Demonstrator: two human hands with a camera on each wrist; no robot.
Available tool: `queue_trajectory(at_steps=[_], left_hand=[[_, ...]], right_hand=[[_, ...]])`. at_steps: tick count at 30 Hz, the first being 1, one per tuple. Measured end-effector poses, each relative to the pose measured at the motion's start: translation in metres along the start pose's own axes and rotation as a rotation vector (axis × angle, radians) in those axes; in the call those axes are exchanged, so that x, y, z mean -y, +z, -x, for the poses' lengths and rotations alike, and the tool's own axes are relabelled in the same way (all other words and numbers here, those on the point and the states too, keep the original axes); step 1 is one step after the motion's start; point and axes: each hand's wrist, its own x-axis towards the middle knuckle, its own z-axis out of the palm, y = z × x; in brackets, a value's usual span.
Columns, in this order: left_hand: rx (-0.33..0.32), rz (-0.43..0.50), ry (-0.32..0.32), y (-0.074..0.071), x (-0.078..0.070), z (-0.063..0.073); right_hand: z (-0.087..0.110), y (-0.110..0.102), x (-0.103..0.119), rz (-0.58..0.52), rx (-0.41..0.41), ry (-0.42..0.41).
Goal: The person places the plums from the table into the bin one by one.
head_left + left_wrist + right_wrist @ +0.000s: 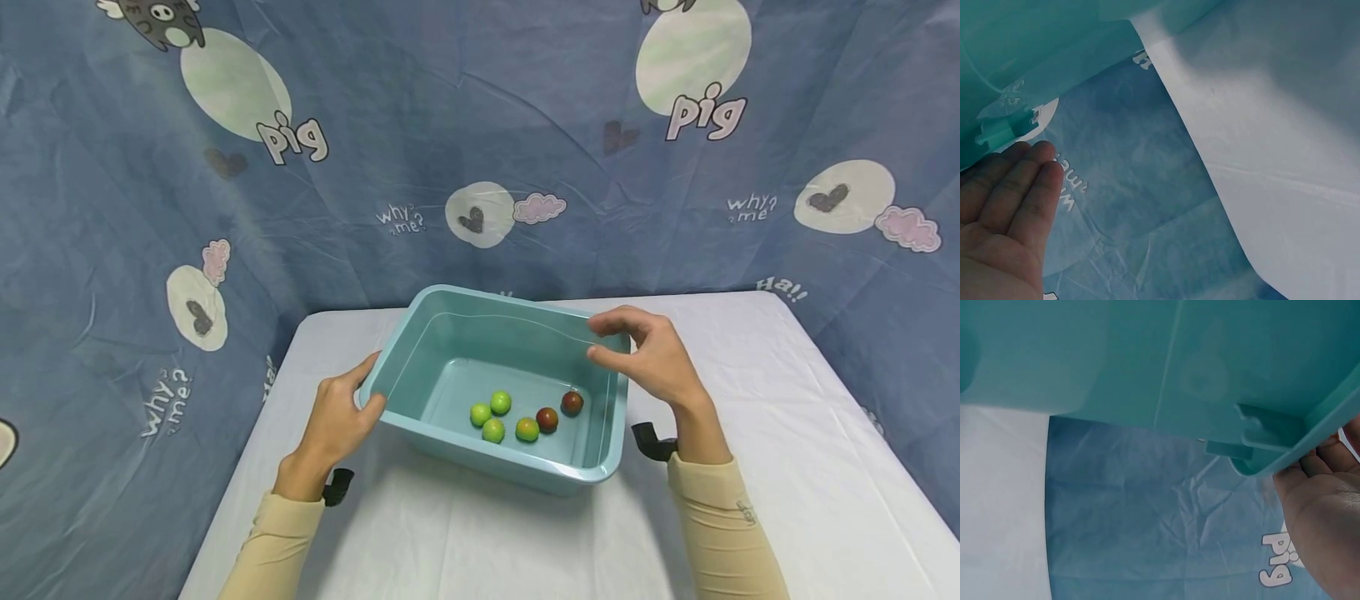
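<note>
A pale teal plastic basin (pixel 510 467) sits at an angle between both hands over the white table. At its left rim my left hand (pixel 330 421) grips the edge, thumb over the top and fingers outside; the left wrist view shows those fingers (pixel 1019 194) lying side by side. My right hand (pixel 660 358) holds the far right corner, its thumb reaching over the inside, its other fingers (pixel 1316 459) curled outside below the rim. On the basin floor lie several small round fruits: bright green ones (pixel 481 414), a yellow-green one (pixel 527 429) and two dark red ones (pixel 547 419).
A white cloth covers the table (pixel 750 400). Behind and to the sides hangs a blue printed curtain (pixel 375 150), close to the table's far edge. Dark wrist mounts (pixel 651 442) protrude beside both sleeves.
</note>
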Motion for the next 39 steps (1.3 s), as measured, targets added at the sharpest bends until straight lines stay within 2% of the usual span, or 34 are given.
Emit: queue_trajectory(at_steps=[10,17,24,39], left_hand=[[0.005,0.003,-0.008,-0.001,0.0,0.0],[0.005,0.002,-0.001,-0.002,-0.001,-0.001],[-0.002,-0.008,0.005,-0.002,-0.001,-0.001],[-0.011,-0.024,0.004,-0.001,-0.002,0.0]], right_hand=[[0.005,-0.017,-0.002,-0.061,-0.056,-0.036],[0.011,-0.028,-0.011,-0.091,-0.06,-0.079],[0.02,-0.035,-0.017,-0.076,-0.053,-0.103],[0.03,-0.033,-0.043,-0.07,-0.074,-0.028]])
